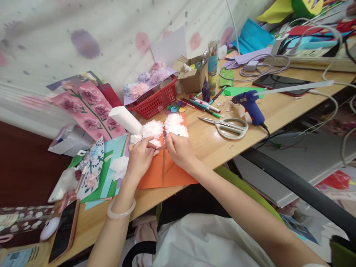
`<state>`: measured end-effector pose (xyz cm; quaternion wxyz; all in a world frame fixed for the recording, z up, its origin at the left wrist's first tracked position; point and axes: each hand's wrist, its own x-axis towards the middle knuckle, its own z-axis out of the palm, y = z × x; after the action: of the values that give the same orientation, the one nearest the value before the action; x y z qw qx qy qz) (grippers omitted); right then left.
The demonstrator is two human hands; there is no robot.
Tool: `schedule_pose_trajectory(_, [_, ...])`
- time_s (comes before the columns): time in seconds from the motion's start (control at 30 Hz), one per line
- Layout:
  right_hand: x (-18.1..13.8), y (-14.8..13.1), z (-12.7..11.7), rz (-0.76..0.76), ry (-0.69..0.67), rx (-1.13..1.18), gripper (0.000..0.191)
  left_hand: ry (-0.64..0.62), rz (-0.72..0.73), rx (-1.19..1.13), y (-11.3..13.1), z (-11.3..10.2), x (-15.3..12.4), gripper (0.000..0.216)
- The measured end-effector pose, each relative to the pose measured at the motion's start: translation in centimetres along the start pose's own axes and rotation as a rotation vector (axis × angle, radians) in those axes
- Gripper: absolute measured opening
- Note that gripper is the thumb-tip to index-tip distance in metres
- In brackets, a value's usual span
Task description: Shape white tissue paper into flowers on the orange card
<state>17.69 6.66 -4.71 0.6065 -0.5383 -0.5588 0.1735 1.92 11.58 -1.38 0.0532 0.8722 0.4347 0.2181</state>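
Observation:
An orange sheet of paper (175, 172) lies at the table's front edge, with fluffy white tissue puffs (175, 125) on its upper part and dark lines drawn below them. My left hand (141, 155) is above the sheet's left side, fingers bent and pinched together. Close beside it, my right hand (179, 148) is closed too, thumb against the curled fingers. Something small and thin seems to run between the fingertips, too small to name. A white paper roll (126, 119) leans behind my left hand, and a loose white tissue piece (119, 167) lies to its left.
Right of the sheet lie scissors (232, 128) and a blue glue gun (248, 104) with its cord over the edge. Markers (205, 105) and a red basket (155, 98) stand behind. Coloured papers (111, 178) and a phone (65, 230) lie left.

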Motion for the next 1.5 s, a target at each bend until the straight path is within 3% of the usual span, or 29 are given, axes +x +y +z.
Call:
schedule_pose_trajectory(0.23, [0.3, 0.4, 0.4, -0.024, -0.031, -0.133, 0.045, 0.102, -0.087, 0.021, -1.1, -0.9, -4.4, 0.033])
schedule_pose_trajectory(0.37, [0.1, 0.3, 0.2, -0.002, -0.034, -0.028, 0.046, 0.07, -0.124, 0.076, -1.7, -1.6, -6.7, 0.028])
schedule_pose_trajectory(0.6, [-1.4, 0.2, -2.4, 0.106, 0.124, 0.178, 0.054, 0.096, -0.119, 0.142, -2.2, -2.9, -7.7, 0.021])
schedule_pose_trajectory(0.77, [-2.4, 0.1, -3.4, 0.241, 0.157, 0.241, 0.056, 0.229, -0.153, 0.199, -4.9, -4.5, -8.5, 0.018])
schedule_pose_trajectory(1.0, [-2.8, 0.3, -3.8, 0.311, 0.166, 0.268, 0.055, 0.344, -0.413, 0.254, -8.7, -7.7, -9.5, 0.021])
schedule_pose_trajectory(1.1, [-2.9, 0.4, -3.8, 0.318, 0.161, 0.25, 0.055, 0.277, -0.508, 0.257, -8.8, -7.3, -9.3, 0.02])
schedule_pose_trajectory(1.3, [-2.9, 0.6, -3.8, 0.326, 0.151, 0.222, 0.056, 0.11, -0.456, 0.258, -8.4, -4.6, -8.4, 0.044])
schedule_pose_trajectory(1.5, [-2.9, 0.4, -3.9, 0.308, 0.144, 0.207, 0.058, 0.2, -0.487, 0.219, -8.6, -4.5, -8.6, 0.042])
